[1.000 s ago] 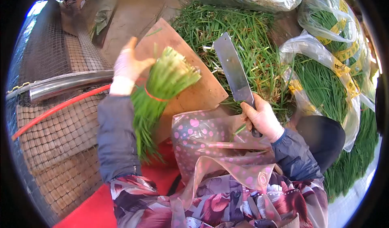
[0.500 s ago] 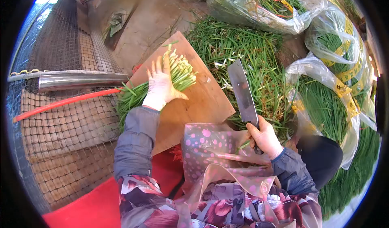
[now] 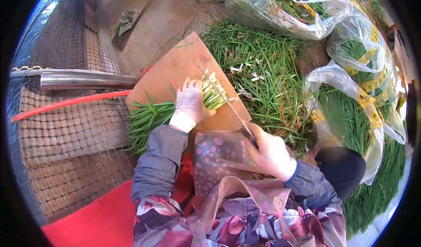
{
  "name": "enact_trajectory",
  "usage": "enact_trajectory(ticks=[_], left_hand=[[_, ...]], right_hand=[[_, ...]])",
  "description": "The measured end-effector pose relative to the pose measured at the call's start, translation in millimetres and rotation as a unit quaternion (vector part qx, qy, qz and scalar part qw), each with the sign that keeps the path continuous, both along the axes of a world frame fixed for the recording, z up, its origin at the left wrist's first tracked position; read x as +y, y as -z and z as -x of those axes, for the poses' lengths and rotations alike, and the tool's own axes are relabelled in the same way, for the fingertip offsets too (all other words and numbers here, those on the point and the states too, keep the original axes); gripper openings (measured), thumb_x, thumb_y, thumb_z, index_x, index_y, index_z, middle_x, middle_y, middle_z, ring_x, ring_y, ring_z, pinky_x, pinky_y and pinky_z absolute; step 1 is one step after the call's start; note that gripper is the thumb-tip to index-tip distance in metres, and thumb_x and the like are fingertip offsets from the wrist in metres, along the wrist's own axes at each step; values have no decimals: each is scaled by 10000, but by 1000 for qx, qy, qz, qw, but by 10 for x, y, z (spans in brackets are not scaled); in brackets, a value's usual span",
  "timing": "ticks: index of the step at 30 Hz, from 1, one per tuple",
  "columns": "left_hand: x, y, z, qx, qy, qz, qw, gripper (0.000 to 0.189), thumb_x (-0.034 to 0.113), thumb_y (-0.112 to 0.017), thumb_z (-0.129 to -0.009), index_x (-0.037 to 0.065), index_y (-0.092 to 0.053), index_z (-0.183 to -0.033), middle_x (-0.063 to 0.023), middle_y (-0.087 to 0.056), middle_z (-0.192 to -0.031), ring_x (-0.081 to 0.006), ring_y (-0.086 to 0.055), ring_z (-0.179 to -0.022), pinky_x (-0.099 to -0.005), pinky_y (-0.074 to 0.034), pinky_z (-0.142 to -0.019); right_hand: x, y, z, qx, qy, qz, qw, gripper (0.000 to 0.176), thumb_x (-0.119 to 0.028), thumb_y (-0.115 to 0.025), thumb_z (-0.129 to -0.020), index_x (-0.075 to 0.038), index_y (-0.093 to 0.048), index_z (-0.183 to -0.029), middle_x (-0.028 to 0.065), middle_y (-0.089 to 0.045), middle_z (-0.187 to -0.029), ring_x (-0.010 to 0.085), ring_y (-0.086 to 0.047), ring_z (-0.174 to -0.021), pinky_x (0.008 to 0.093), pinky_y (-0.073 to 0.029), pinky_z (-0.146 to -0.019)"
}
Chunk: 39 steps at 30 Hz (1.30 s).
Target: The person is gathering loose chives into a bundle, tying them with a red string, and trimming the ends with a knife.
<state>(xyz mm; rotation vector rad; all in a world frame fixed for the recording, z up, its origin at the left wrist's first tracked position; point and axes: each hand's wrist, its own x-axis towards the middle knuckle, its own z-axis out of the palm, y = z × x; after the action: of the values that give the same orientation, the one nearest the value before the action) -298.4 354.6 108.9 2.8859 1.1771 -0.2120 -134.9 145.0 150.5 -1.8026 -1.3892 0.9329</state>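
A bunch of garlic chives lies across a wooden cutting board, its pale cut ends pointing right and its green leaves hanging over the left edge. My left hand is wrapped over the bunch near those ends, holding it against the board. My right hand grips a cleaver by its handle. Seen nearly edge-on, the blade reaches up and left, its tip right at the pale stalk ends. A polka-dot plastic apron covers the lap below the board.
Loose green trimmings lie heaped beyond the board. Plastic bags with more chives stand to the right, and a large green pile lies lower right. At left are a black mesh net, a metal tube and a red hose.
My left hand has moved right and down, closing over the bunch, which has turned and shifted with it. The cleaver has swung left from beside the board to the stalk ends.
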Motion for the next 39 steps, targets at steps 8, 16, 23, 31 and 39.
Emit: enact_trajectory(ticks=[8, 16, 23, 31, 39], left_hand=[[76, -207, -275, 107, -92, 131, 981, 849, 438, -877, -535, 13, -555, -1196, -141, -640, -1102, -295, -611, -1056, -393, -476, -901], [119, -201, -312, 105, -108, 158, 976, 643, 393, -845, -542, 66, -669, -1068, -141, -688, -1025, -299, -664, -970, -387, -520, -855], [113, -139, -341, 96, -116, 157, 976, 678, 371, -839, -526, 63, -624, -1090, -143, -686, -1030, -312, -663, -959, -397, -519, -853], [55, -31, -254, 56, -93, 89, 990, 643, 432, -815, -572, 40, -611, -1039, -170, -680, -969, -344, -657, -914, -430, -520, -821], [44, -97, -249, 63, -63, 97, 991, 686, 444, -829, -525, 16, -569, -995, -166, -639, -978, -331, -630, -935, -428, -500, -820]], right_hand=[[200, 118, -8, -122, -37, -24, 992, 310, -119, -570, -843, -25, -547, -1138, 146, -631, -717, 323, -643, -622, 433, -503, -538], [243, 212, 42, -124, -39, -33, 991, 320, -140, -573, -861, -7, -518, -1146, 173, -602, -634, 365, -613, -555, 465, -481, -492], [818, 411, 117, -142, -28, 4, 989, 132, -110, -518, -843, -10, -547, -924, 178, -614, -646, 370, -635, -598, 480, -500, -541], [694, 429, 35, -129, -53, 73, 988, 186, -162, -508, -851, -2, -560, -931, 225, -640, -698, 392, -649, -648, 498, -517, -590], [757, 656, 4, -43, -35, 108, 993, 222, -184, -524, -845, 10, -588, -929, 242, -644, -734, 415, -646, -702, 508, -518, -658]])
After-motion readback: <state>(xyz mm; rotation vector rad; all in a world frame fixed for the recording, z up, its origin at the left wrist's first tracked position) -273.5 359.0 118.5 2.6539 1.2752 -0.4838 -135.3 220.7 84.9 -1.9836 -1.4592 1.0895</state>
